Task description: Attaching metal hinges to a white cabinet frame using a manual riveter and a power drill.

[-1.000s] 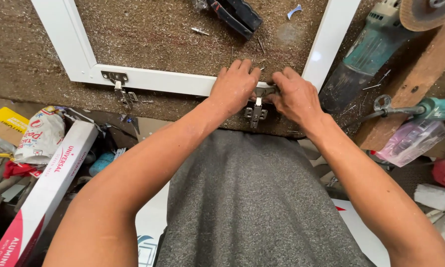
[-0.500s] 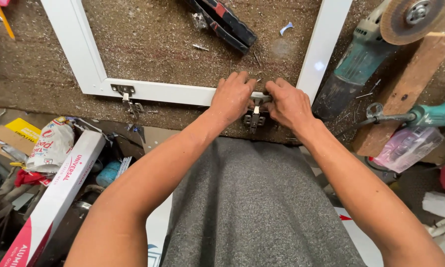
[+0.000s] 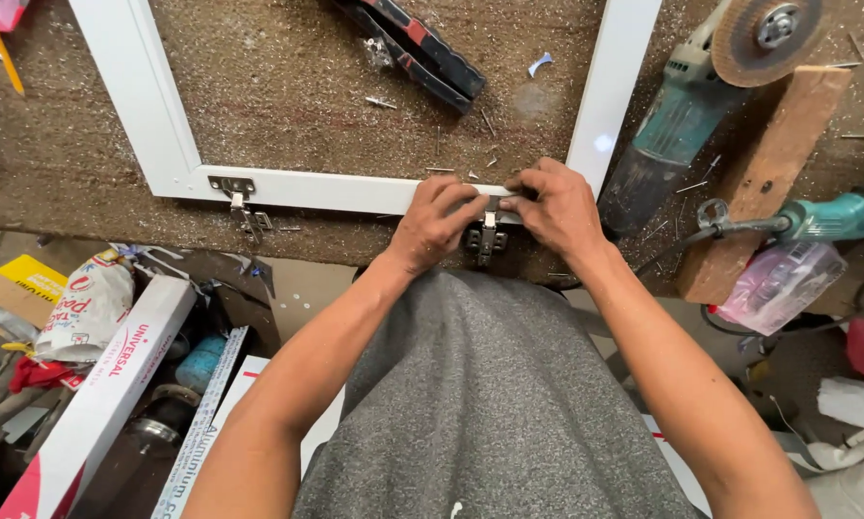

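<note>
A white frame [image 3: 144,125] lies flat on a rough brown workbench [image 3: 288,86]. A metal hinge [image 3: 487,234] sits at the frame's near rail, right of centre. My left hand [image 3: 439,219] and my right hand [image 3: 553,205] both press on this hinge with their fingertips, fingers curled over the rail. A second metal hinge [image 3: 237,198] is fixed further left on the same rail, untouched.
A teal angle grinder [image 3: 701,106] rests on a wood block [image 3: 773,163] at right, with a teal power tool [image 3: 836,216] beside it. Red-black pliers [image 3: 422,48] lie inside the frame. Boxes, a white bag [image 3: 86,308] and a clear plastic bag [image 3: 778,284] crowd the floor.
The view has shifted slightly; both hands have stayed at the right hinge, fingers drawn a little closer together over it.
</note>
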